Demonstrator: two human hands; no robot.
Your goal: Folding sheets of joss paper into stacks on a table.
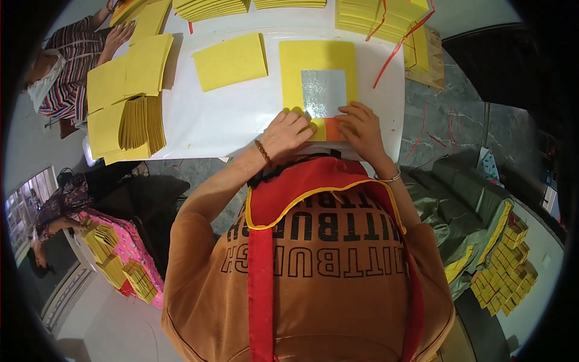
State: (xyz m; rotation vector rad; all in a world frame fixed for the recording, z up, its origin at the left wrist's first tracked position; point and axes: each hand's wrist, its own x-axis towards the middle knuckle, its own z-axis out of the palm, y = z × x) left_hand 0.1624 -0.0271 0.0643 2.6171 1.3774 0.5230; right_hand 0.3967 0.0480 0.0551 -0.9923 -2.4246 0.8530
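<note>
In front of me, near the table's front edge, lies a yellow paper sheet with a shiny silver rectangle on it. An orange strip shows along its near edge. My left hand is at the sheet's near left corner, fingers bent onto the paper. My right hand sits at the near right corner, its fingertips bent in on the orange strip and the silver rectangle's edge. Both hands grip the near edge; the undersides of the fingers are hidden. A folded yellow paper piece lies to the left.
Stacked yellow paper bundles stand at the left, with a fanned stack near the corner. More stacks, with red ties, stand at the back right. A co-worker sits at the far left; another person is behind.
</note>
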